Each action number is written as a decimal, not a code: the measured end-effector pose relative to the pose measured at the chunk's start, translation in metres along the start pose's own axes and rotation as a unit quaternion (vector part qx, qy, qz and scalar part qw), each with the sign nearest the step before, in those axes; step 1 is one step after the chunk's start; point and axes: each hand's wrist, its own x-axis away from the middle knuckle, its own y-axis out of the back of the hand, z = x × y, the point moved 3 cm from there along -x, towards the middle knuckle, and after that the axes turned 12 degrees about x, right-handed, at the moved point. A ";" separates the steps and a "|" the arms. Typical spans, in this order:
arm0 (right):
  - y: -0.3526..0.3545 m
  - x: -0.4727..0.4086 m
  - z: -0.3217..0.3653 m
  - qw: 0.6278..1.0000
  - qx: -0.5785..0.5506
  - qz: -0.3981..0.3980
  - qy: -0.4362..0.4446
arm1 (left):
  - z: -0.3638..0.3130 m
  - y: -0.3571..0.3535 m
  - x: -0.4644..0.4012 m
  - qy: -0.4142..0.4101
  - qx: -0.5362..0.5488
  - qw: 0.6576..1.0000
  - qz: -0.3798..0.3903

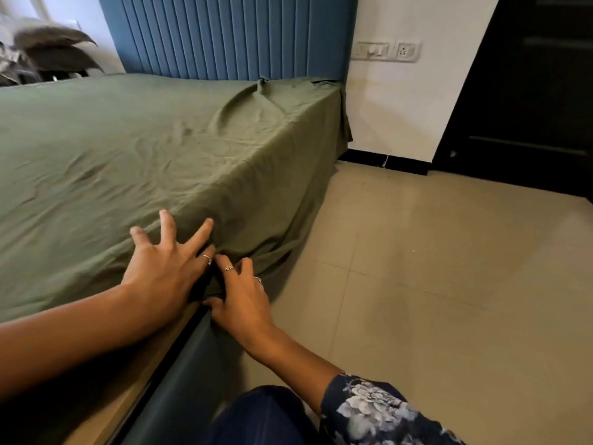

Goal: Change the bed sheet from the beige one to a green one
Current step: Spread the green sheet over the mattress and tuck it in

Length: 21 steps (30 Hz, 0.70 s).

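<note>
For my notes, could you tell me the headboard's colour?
Blue, with vertical ribs; the headboard shows best in the head view.

Matt, creased cloth green sheet (128, 149) (floor (449, 284) glossy)

sheet (128, 149) on bed, headboard (231, 33) behind

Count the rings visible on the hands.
3. One on the left hand, on a finger near the knuckle. Two on the right hand: one at, one at. Fingers tucked into the green sheet may hide more.
</note>
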 end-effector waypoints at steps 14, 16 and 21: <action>-0.001 -0.022 0.003 0.973 -0.160 -0.163 0.023 | 0.004 0.000 -0.003 -0.021 0.067 0.997 0.020; -0.004 -0.019 0.004 0.963 -0.188 -0.186 0.046 | 0.005 -0.001 -0.003 -0.017 0.061 0.998 0.019; -0.019 -0.001 -0.010 0.972 -0.138 -0.121 0.146 | 0.004 -0.007 -0.004 -0.011 0.040 0.999 0.016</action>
